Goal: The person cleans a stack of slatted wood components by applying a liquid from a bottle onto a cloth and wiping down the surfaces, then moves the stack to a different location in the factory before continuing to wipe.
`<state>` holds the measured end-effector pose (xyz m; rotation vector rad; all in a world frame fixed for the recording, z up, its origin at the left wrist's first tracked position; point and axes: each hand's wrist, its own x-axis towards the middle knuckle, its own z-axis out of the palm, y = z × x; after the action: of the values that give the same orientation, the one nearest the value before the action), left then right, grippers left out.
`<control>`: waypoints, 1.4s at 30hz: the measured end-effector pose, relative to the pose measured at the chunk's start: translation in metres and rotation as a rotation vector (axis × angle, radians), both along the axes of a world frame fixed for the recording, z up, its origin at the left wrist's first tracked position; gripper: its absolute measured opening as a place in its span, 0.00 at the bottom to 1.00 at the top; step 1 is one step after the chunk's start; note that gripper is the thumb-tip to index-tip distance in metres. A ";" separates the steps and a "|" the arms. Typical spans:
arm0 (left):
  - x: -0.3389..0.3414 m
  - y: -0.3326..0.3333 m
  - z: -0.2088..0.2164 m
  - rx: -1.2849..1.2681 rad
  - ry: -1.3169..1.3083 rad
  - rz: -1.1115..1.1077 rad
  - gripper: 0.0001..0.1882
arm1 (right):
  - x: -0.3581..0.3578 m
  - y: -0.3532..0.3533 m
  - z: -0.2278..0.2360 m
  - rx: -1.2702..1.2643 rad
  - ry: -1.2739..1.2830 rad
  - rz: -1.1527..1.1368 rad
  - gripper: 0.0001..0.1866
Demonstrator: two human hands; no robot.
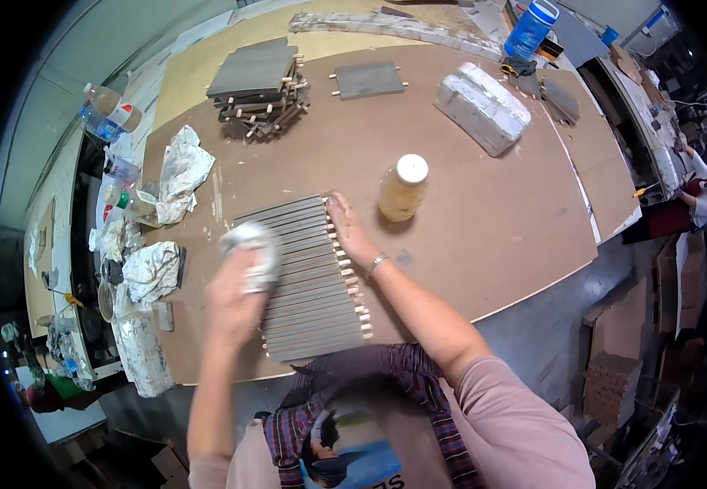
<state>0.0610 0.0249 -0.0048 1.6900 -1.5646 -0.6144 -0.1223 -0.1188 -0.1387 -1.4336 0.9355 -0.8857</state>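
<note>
A row of narrow grey slats or board edges (309, 281), packed side by side, lies in front of me on the brown board. Pale wooden dowel ends stick out along its right side. My left hand (235, 297), smeared by motion, is closed round a crumpled white rag (253, 254) at the left upper part of the row. Against the right upper edge, beside the dowel ends, rests my right hand (349, 232), its fingers stretched out. To the right of that hand stands a bottle (402, 196) of yellowish liquid with a white cap.
Grey panels with dowels form a stack (256, 73) at the far left; a single panel (369, 80) lies beside it. A white-smeared block (484, 106) sits far right, near a blue jug (530, 28). Rags (154, 270) and bottles (113, 107) line the left edge. Another person (700, 196) works far right.
</note>
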 end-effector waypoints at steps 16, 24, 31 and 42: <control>-0.015 -0.069 -0.017 -0.086 -0.464 -0.335 0.19 | -0.002 0.003 0.008 0.063 -0.115 -0.063 0.25; -0.011 -0.072 -0.014 -0.136 -0.452 -0.227 0.23 | 0.002 -0.001 0.009 0.122 -0.107 -0.030 0.26; 0.100 -0.020 -0.019 -0.100 -0.292 0.045 0.17 | -0.019 0.009 0.026 0.139 -0.166 0.017 0.28; -0.005 0.058 -0.010 -0.011 -0.593 -0.346 0.24 | -0.039 0.091 0.023 0.000 -0.074 0.082 0.34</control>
<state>0.0563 0.0827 -0.0151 1.6948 -2.3037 -0.2712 -0.1612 -0.0280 -0.1157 -1.4190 0.8161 -0.8721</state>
